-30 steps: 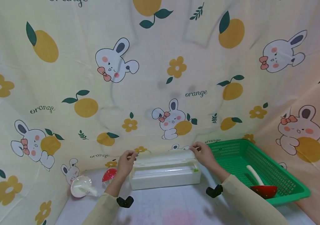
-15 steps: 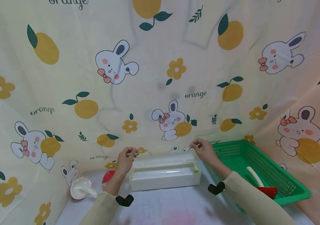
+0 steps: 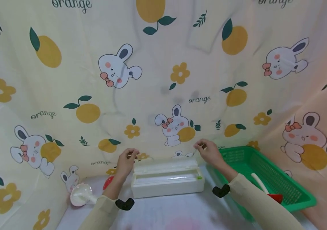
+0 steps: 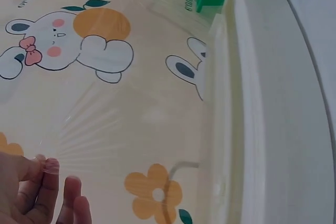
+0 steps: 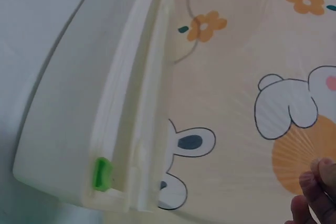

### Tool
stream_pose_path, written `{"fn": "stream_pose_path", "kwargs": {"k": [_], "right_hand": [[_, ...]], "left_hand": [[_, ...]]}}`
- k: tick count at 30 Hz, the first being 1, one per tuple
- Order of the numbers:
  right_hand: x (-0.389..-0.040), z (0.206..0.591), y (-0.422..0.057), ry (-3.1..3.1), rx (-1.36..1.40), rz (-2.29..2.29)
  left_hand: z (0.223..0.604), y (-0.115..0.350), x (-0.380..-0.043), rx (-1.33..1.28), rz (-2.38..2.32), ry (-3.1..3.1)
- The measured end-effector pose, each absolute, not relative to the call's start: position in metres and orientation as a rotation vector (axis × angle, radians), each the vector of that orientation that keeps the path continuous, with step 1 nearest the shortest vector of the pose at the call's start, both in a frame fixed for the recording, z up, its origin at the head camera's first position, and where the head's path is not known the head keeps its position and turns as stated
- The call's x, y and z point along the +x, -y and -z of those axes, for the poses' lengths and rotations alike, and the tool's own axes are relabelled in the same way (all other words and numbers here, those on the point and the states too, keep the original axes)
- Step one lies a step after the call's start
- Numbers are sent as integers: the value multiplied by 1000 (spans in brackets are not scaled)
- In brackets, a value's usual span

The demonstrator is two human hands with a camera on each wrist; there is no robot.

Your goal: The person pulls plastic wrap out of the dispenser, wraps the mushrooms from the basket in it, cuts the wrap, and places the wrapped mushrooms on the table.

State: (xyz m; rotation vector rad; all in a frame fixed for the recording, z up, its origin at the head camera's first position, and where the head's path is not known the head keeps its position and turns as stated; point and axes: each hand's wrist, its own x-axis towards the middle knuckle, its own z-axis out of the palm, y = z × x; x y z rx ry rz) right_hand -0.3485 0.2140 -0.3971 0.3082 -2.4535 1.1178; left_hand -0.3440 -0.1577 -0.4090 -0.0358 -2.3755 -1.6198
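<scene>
A long white cling film dispenser [image 3: 167, 189] stands on the table with its lid up. A small green slider [image 5: 103, 174] sits near its right end. Clear cling film [image 4: 100, 124] stretches up from it, creased where it is gripped. My left hand [image 3: 125, 163] pinches one corner of the film between thumb and fingertips, above the dispenser's left end. At the other corner, my right hand [image 3: 209, 153] pinches the film above the right end. The film is nearly invisible in the head view, but fine creases fan out from the fingertips in both wrist views.
To the right, a green plastic basket [image 3: 298, 179] holds a ladle [image 3: 275, 198] with a red bowl and white handle, partly hidden by my sleeve. A pale rounded item under clear film [image 3: 80, 195] lies at left. Something red [image 3: 108, 182] shows behind my left forearm. A patterned cloth hangs behind.
Both hands have risen slightly, away from the dispenser's lid, drawing the film upward. The view has tipped up a little. The dispenser stays in place on the table.
</scene>
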Motion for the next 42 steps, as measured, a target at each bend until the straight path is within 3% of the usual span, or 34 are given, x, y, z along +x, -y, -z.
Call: {"fn": "stream_pose_path", "kwargs": {"k": [42], "right_hand": [[-348,343,-213,2291,375,-1080]], "left_hand": [[361,156,-332,-202,1667,2151]]}}
